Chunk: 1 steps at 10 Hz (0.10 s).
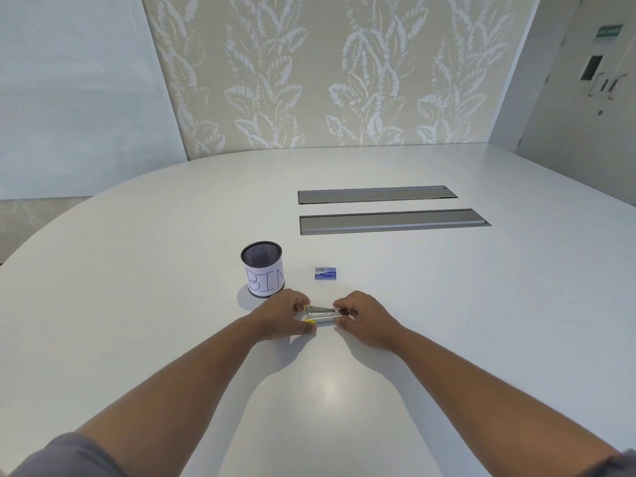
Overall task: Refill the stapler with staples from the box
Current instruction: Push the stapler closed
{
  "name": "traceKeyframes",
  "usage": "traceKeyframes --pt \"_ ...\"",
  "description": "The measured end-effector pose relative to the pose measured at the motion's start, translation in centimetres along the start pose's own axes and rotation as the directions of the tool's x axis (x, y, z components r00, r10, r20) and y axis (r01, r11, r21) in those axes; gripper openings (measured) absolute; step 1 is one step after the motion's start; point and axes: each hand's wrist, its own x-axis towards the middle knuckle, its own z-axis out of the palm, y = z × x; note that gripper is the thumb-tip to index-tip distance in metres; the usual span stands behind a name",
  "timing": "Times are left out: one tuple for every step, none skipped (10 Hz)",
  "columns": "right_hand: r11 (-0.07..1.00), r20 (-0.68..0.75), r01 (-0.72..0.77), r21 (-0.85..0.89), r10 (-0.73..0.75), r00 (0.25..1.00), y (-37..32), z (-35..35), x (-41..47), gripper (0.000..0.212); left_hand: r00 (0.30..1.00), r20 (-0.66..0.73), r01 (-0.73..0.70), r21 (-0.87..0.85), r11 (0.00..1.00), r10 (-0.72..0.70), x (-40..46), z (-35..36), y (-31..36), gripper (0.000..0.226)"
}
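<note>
A small yellow and metal stapler lies on the white table between my two hands. Its top is swung up a little, so the metal channel shows. My left hand grips the stapler's yellow left end. My right hand pinches its right end with the fingertips. A small blue staple box lies shut on the table just beyond the stapler, apart from both hands.
A black mesh cup with a paper label reading "BIN" stands left of the staple box, close to my left hand. Two long grey cable hatches are set into the table farther back. A door is at the far right.
</note>
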Motion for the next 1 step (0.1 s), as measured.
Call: traceKeyframes --pt "0.988 -0.044 -0.097 0.121 0.103 0.994 -0.07 0.35 0.02 0.032 0.998 -0.062 0.003 0.031 1.000 -0.001 -0.18 0.17 0.47 0.068"
